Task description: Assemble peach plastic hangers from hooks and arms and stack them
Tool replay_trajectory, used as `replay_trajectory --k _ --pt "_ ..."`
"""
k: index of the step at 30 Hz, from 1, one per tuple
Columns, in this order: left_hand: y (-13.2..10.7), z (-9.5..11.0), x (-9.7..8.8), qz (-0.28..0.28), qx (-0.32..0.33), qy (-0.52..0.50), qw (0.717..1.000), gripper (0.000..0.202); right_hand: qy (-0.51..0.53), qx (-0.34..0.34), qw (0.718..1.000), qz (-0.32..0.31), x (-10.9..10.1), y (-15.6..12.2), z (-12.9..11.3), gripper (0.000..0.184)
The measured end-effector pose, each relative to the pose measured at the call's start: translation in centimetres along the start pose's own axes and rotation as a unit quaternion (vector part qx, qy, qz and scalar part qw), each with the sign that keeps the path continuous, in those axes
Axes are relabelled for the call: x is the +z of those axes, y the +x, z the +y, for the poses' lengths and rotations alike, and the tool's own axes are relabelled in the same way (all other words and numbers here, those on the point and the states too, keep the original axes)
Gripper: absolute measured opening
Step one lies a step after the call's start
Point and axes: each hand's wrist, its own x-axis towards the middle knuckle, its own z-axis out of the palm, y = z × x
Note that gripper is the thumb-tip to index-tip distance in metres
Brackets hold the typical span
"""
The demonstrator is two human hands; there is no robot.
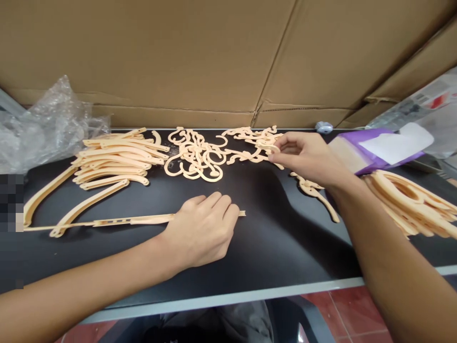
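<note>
My left hand [210, 228] is closed over a long, thin cream plastic hanger bar [150, 219]. One end of the bar sticks out past my knuckles, while the rest runs left along the black tabletop [257, 252]. My right hand [303, 155] reaches to the back, its thumb and fingers pinched on a small cream hanger piece [274, 148] at the edge of a pile of small parts [246, 155]. Left of that pile lies a tangle of cream hanger hooks [196, 157]. Curved hanger arms [114, 155] are heaped farther left, and two more [91, 205] reach toward the bar.
Joined small pieces [310, 186] lie below my right wrist. At the right is a stack of cream hangers [414, 202] beside a purple-and-white package [385, 147]. Clear plastic wrap [53, 126] sits at the left. Cardboard [160, 57] stands behind the table's back edge.
</note>
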Motion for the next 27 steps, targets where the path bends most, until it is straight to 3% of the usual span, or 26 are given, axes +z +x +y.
replay_trajectory --k 3,6,10,15,21,27 --pt "0.1 0.0 0.0 -0.012 -0.004 -0.007 1.0 0.015 0.156 0.002 0.987 -0.048 0.6 -0.4 -0.5 0.022" --pt "0.2 -0.2 0.2 -0.015 -0.016 -0.003 1.0 0.014 0.211 -0.002 0.975 -0.075 1.4 -0.7 -0.9 0.028" --pt "0.2 -0.7 0.5 -0.004 -0.032 0.013 0.999 0.014 0.199 -0.047 0.973 -0.102 2.0 -0.8 -1.1 0.035" --pt "0.2 -0.9 0.6 0.009 -0.033 0.008 0.999 0.014 0.172 -0.072 0.973 -0.135 2.0 -0.8 -1.2 0.033" --pt "0.3 -1.0 0.7 0.02 -0.035 0.003 0.999 0.014 0.131 -0.121 0.975 -0.133 1.5 -1.0 -1.5 0.026" --pt "0.2 -1.1 0.7 0.024 -0.032 -0.003 0.999 0.016 0.114 -0.123 0.974 -0.152 1.0 -1.2 -2.0 0.023"
